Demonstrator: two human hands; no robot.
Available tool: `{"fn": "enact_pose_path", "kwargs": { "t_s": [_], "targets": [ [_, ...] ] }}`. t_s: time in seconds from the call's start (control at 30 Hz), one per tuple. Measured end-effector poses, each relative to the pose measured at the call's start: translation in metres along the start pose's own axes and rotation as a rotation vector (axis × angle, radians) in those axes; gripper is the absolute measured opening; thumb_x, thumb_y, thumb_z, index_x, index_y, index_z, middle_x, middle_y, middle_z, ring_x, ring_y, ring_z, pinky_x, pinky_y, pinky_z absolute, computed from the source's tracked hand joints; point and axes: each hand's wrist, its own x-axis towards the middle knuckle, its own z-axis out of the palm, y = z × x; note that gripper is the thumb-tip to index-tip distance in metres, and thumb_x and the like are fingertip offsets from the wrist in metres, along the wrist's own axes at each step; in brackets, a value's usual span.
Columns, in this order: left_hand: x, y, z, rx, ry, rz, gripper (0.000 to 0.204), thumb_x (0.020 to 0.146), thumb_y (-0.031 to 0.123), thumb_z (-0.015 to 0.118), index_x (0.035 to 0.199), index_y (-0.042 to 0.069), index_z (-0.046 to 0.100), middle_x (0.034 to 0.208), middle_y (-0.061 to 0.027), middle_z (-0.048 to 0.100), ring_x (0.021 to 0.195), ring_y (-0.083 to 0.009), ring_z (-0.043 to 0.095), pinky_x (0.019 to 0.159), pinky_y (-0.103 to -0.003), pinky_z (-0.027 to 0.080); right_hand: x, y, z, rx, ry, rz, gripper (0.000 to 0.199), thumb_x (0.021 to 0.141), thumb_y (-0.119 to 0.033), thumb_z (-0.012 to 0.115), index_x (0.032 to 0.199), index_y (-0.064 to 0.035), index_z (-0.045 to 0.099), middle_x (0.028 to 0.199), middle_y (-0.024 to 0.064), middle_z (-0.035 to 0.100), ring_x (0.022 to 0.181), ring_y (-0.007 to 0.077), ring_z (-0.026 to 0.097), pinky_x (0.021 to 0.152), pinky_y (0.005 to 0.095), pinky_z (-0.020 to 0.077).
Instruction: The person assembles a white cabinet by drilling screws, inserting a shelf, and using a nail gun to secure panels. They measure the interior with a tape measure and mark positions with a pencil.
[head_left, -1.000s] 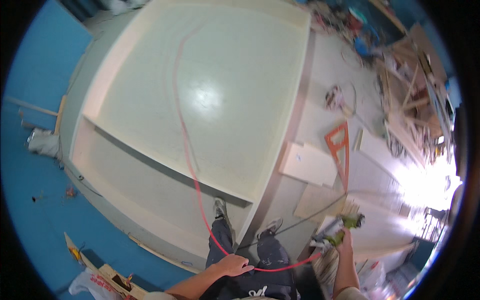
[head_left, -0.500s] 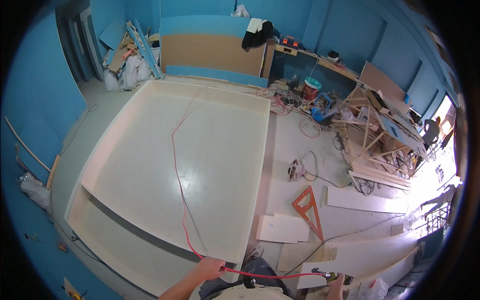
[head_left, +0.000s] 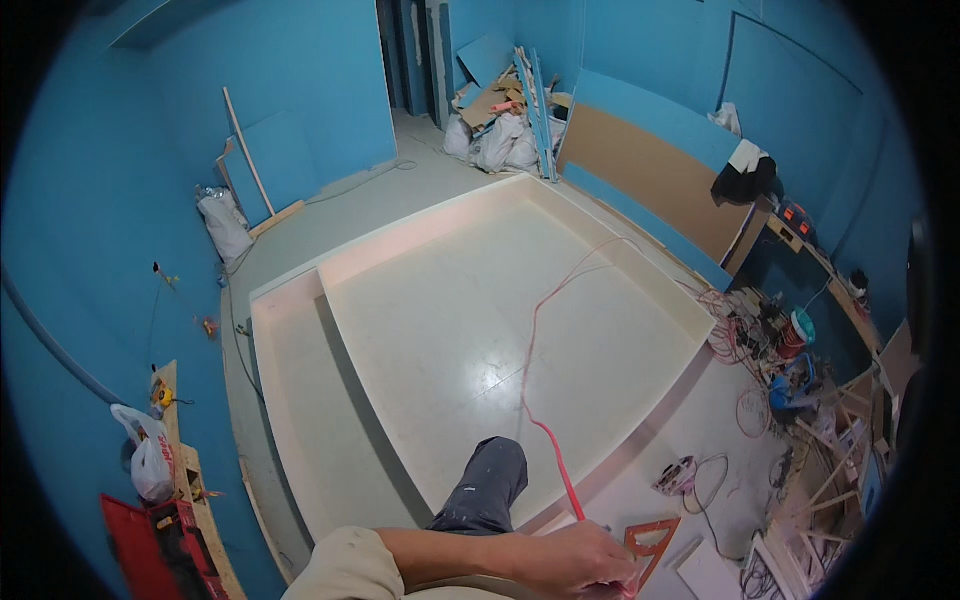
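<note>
My left hand [head_left: 590,562] reaches across from the lower left, fingers wrapped round a red air hose [head_left: 552,440]. From the hand the hose runs forward over a large pale wooden frame [head_left: 350,345] and crosses its far right side. One inner board divides the frame into a wide bay and a narrow left one. My bent knee [head_left: 490,485] in dark trousers shows above the frame's near part. An orange triangular set square [head_left: 652,545] lies on the floor just right of my left hand. My right hand is out of view.
A power tool with a cord [head_left: 676,477] sits on the floor at right. Beyond it are tangled hoses, a bucket [head_left: 797,335] and a pile of timber [head_left: 830,470]. Filled bags [head_left: 505,140] and offcuts stand at the back. An open red case [head_left: 165,545] is at lower left.
My view has swung left. My left hand has moved across to the right with the hose. My right hand, earlier holding the hose-end air tool, has left the picture. My knee has come up.
</note>
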Motion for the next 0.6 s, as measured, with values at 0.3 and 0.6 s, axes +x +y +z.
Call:
{"fn": "enact_pose_path", "kwargs": {
  "t_s": [0.3,0.6],
  "targets": [
    [0.022,-0.182,-0.004,0.065,0.302,-0.368,0.018,0.085,0.021,0.059,0.090,0.004,0.055,0.080,-0.0149,0.062,0.079,-0.0369,0.061,0.065,-0.046,0.046,0.051,-0.099,0.279,0.242,-0.576,0.372,0.027,0.090,-0.014,0.048,0.109,0.0050,0.049,0.060,-0.0025,0.045,0.055,0.0105,0.048,0.052,0.0244,0.0427],
    [-0.127,-0.401,-0.067,0.099,0.527,-0.625,0.026,0.090,0.026,0.054,0.105,0.005,0.054,0.098,-0.0210,0.063,0.094,-0.0405,0.060,0.078,-0.051,0.048,0.079,-0.103,0.567,-0.088,-0.507,0.293,0.011,0.087,-0.012,0.050,0.084,-0.0040,0.044,0.056,-0.0065,0.033,0.043,0.0051,0.031,0.038,0.0210,0.0263]
  ]
}}
